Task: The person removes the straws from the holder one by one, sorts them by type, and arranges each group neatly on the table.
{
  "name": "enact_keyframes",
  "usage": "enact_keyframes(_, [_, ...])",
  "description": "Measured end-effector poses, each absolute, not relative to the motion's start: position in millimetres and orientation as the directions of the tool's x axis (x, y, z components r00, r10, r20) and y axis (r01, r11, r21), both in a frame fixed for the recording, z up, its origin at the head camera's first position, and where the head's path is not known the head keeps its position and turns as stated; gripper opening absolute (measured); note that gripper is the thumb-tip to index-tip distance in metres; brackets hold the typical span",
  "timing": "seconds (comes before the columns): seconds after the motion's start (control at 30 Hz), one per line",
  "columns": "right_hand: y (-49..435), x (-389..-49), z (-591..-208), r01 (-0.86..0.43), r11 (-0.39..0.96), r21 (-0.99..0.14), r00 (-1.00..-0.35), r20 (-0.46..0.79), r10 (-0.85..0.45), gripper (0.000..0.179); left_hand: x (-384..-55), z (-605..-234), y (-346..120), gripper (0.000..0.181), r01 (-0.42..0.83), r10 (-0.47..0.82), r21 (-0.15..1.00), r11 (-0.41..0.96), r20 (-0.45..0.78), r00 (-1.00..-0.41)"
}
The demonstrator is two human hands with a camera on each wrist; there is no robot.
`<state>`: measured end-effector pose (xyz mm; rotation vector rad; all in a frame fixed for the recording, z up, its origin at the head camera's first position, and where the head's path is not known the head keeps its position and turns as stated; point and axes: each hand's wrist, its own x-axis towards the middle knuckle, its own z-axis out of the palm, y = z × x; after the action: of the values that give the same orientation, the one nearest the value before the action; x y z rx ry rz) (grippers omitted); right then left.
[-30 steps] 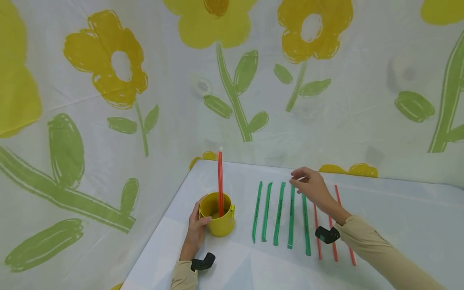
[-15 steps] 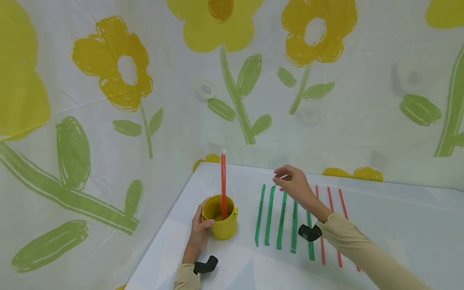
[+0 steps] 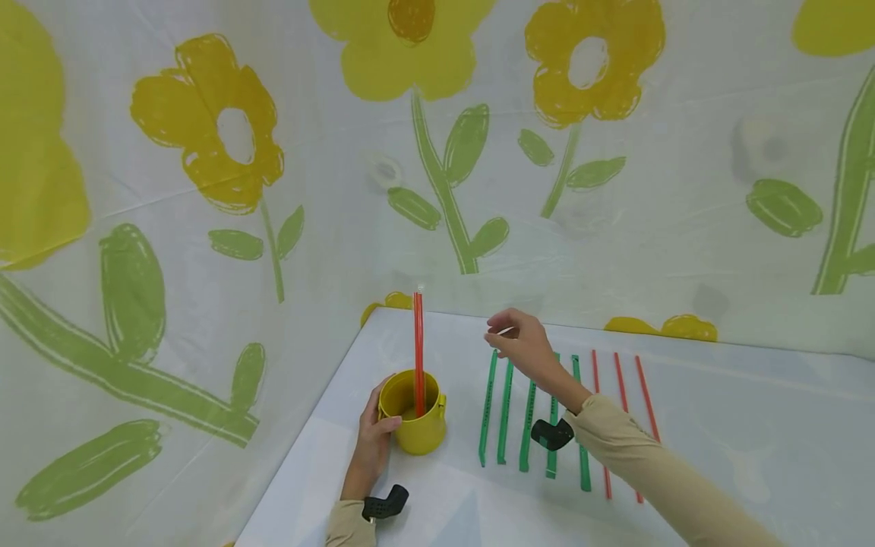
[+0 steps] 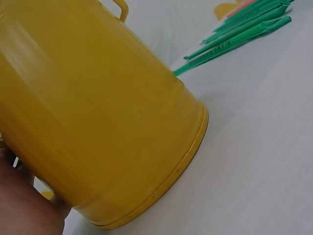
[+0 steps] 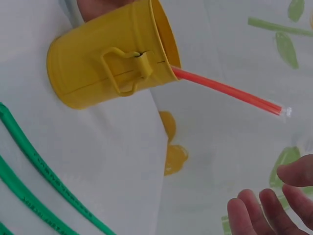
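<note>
Fingers: left hand [image 3: 372, 448] grips yellow cup [image 3: 413, 418] | right hand [image 3: 522, 346] pinches white straw [image 3: 506, 330]

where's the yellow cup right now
In the head view the yellow cup stands on the table's left part, gripped by the left hand, left of the green straws.

A white cloth printed with yellow flowers [image 3: 205, 144] and green leaves [image 3: 130, 289] hung behind the desk [image 3: 752, 425] from nine o'clock round to three o'clock; the desk wore a pale cover, a yellow print [image 3: 659, 327] showing at its far edge
</note>
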<state>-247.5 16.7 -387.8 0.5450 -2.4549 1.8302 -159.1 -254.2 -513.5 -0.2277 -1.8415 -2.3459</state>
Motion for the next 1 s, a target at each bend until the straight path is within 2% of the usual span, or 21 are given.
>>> enact_keyframes(0.47, [-16,-245,-385,-0.244,0.272,-0.931,-0.951,0.175,-0.255,0.020,-158,-511,-253,0.064,0.203,-0.029,0.953,-0.225,0.202,-0.979])
enact_keyframes(0.73, [-34,-246,-389,-0.248,0.236,-0.940,-0.948,0.185,-0.259,0.018,-157,-511,-253,0.063,0.211,-0.022,0.948,-0.237,0.212,-0.977])
enact_keyframes(1.0, [-51,-246,-395,-0.240,0.236,-0.941,-0.946,0.173,-0.274,0.023,-158,-511,-252,0.064,0.217,-0.034,0.949,-0.229,0.215,-0.976])
